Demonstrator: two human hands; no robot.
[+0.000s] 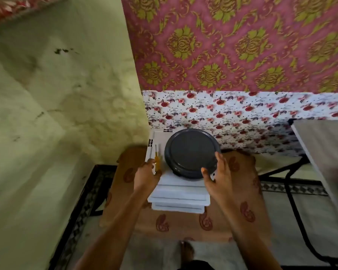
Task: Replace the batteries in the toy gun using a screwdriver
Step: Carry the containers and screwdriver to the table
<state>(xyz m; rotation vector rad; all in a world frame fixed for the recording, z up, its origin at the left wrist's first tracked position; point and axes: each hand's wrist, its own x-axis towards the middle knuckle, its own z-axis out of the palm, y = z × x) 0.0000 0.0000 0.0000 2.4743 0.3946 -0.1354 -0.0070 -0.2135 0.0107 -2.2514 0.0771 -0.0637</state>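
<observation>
The left hand reaches to the yellow-handled screwdriver lying on the white board, fingers curled loosely over the handle's near end; whether they actually grip it cannot be told. The right hand is spread wide, thumb and fingers set against the near right rim of the dark round plate, which sits between the two hands. The toy gun is not seen.

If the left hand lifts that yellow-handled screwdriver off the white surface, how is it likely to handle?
The screwdriver looks thin and rigid, so probably light and stiff. Its round handle may roll if nudged. The left hand is at its handle; grip unclear.
</observation>
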